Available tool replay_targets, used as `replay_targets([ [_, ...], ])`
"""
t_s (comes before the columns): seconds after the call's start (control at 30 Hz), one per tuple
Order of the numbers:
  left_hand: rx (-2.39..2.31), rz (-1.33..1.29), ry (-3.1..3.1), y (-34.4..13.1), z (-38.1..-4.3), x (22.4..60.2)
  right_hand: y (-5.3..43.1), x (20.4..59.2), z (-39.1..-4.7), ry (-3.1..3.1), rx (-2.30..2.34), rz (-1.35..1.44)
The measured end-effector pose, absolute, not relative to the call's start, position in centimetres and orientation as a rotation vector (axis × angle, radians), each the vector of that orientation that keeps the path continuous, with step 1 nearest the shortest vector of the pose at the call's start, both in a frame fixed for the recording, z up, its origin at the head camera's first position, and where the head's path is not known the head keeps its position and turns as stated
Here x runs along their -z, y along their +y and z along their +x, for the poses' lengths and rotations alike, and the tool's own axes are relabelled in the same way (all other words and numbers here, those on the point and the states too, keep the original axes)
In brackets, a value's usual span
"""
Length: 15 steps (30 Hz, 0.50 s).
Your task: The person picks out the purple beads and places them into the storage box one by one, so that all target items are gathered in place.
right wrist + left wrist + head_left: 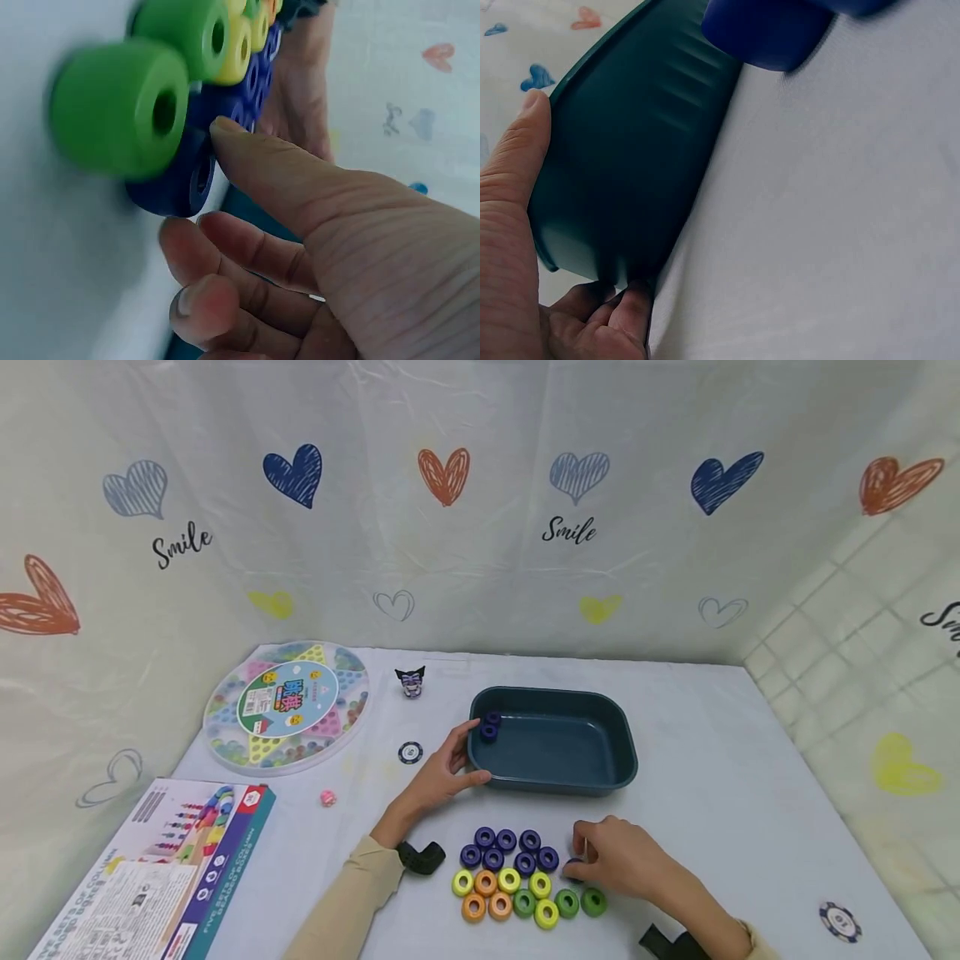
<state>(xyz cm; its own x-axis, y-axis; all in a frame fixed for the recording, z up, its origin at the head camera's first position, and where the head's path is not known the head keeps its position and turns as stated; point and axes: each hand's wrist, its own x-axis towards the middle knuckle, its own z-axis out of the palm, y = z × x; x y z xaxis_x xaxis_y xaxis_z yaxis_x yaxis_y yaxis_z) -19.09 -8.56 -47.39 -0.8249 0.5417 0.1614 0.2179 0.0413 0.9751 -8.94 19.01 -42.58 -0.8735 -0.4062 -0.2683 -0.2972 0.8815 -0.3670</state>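
Observation:
My left hand (441, 774) grips the left end of a dark teal rectangular tray (558, 750), thumb by its front corner and fingers at its side. Inside the tray, against that end, sit small dark blue ring beads (489, 732). Lower right, my right hand (628, 862) has its thumb and forefinger on opposite sides of one dark blue ring bead (171, 186), which stands beside a green ring bead (120, 109). Left of this hand lie several more dark blue beads (506, 841), with yellow (546, 914), orange (473, 907) and green ones (567, 904) in front.
At the left are a round board-game package (330, 747) and a printed box (150, 877). Between them and the tray lie a small mask-like figure (411, 682), a poker chip (410, 752) and a pink piece (327, 798). Another chip (840, 922) lies far right.

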Motion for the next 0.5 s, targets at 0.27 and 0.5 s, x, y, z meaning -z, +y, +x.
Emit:
replay_targets([
  [0.27,-1.873,0.768,2.055,-8.5,-19.2,47.7,20.5,42.3,-9.1,2.724,0.454,-0.364],
  [0.5,-1.89,0.769,2.066,-8.4,-19.7,48.7,22.3,42.7,-9.1,2.748,0.552,-0.41],
])
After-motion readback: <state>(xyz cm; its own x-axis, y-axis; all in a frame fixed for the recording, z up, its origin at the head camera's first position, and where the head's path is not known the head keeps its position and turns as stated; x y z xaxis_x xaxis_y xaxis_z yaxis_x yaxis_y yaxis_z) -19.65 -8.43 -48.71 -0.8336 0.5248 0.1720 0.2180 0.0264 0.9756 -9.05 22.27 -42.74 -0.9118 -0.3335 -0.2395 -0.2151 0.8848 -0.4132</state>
